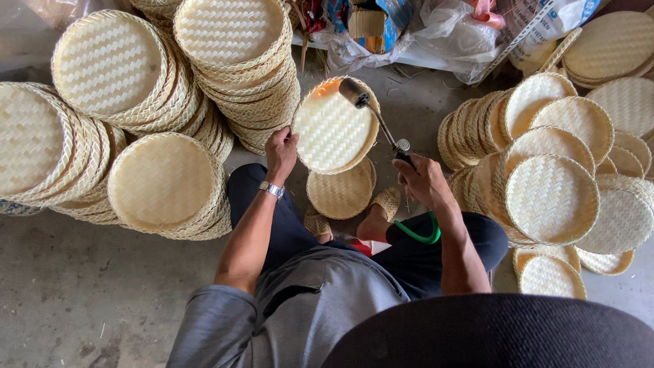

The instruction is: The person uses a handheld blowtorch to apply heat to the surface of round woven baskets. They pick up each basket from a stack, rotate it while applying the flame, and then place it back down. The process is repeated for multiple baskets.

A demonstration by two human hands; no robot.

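Observation:
My left hand (pixel 281 151) grips the near-left rim of a round woven bamboo tray (pixel 334 128), holding it tilted up in front of me. My right hand (pixel 424 180) holds a gas torch (pixel 376 116) by its handle. Its dark nozzle sits at the tray's upper rim, where an orange glow shows. A green hose (pixel 421 235) curls from the torch under my right wrist. Another woven tray (pixel 340 192) lies flat on the floor between my feet, just below the held tray.
Tall leaning stacks of woven trays (pixel 163 180) fill the left side. Smaller trays (pixel 552 197) lie piled on the right. Plastic bags and sacks (pixel 443 34) sit at the back. Bare concrete floor (pixel 75 286) shows at lower left.

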